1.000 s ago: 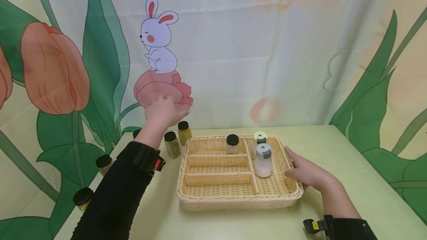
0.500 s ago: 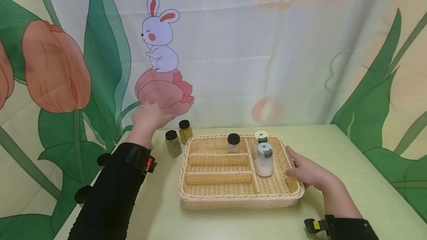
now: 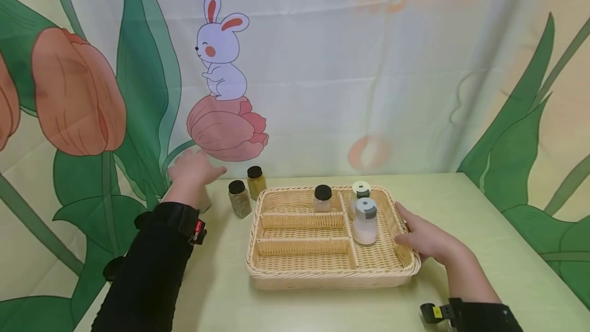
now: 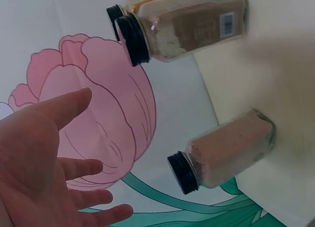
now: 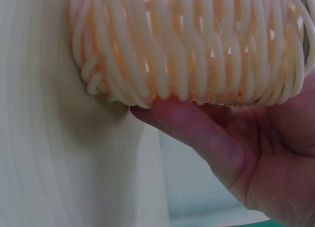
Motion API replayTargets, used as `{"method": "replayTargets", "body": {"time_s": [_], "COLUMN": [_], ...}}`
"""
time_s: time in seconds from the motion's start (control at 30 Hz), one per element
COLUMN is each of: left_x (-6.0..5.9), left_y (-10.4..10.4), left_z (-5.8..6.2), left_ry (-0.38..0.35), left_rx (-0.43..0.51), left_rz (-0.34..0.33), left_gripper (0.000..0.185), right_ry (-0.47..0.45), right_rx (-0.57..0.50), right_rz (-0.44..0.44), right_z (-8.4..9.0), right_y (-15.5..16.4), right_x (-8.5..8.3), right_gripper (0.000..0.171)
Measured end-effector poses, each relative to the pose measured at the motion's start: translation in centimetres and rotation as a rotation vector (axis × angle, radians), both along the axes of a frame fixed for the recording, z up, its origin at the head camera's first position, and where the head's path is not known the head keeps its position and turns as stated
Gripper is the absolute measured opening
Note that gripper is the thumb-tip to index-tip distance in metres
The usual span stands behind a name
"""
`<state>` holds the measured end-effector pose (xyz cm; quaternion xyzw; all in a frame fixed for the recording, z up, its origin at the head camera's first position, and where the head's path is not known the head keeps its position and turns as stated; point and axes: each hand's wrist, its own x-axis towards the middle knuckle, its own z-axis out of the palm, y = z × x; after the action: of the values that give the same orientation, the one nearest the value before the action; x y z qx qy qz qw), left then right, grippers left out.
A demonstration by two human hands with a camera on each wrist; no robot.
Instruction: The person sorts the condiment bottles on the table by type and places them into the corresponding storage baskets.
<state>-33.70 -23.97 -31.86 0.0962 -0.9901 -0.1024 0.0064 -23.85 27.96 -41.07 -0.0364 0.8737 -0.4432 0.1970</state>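
Left hand [image 3: 191,170] has shifted further left of the basket [image 3: 299,273] since a second ago; right hand [image 3: 428,240] and basket haven't moved noticeably. Left fingers spread, nothing in them — wrist view shows them apart from the pinkish jar [image 4: 231,150], which stands on the surface [image 3: 221,291] left of the basket, mostly hidden by the hand in the head view. Brown jar [image 3: 239,203] and yellow jar [image 3: 256,186] stand just left of the basket's back left corner, nearer it than the pinkish one. Right hand grips the basket's right end, thumb over the rim. Inside the basket: a black-capped jar [image 3: 322,201] in the back left compartment, front shaker [image 3: 365,227] and rear shaker [image 3: 359,199] in the right one. Two caps [image 3: 112,269] show well left of the basket — rest hidden by the sleeve [image 3: 140,275].
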Motion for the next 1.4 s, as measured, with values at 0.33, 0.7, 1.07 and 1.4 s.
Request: {"method": "replayTargets", "body": {"time_s": [0.33,0.7,1.07,1.4], "left_x": [0.7,0.6,-0.1,-0.5], "left_y": [-1.7,-1.7,-2.4,-2.7], "left_z": [-1.2,-1.5,-1.9,-2.8], "left_ry": [-0.095,-0.186,-0.239,-0.263], "left_rx": [0.007,0.044,0.036,0.045], "left_rz": [0.042,-0.015,-0.064,-0.085], "left_gripper": [0.091,0.072,0.025,0.022], "right_ry": [-0.006,-0.003,0.000,-0.011], "right_rx": [-0.006,-0.004,-0.009,-0.019], "right_rz": [-0.007,-0.005,0.001,-0.006], "right_z": [0.0,0.1,0.0,-0.1], "right_y": [0.0,0.0,0.0,0.0], "right_x": [0.0,0.0,-0.1,-0.1], "right_gripper": [0.091,0.092,0.092,0.092]}}
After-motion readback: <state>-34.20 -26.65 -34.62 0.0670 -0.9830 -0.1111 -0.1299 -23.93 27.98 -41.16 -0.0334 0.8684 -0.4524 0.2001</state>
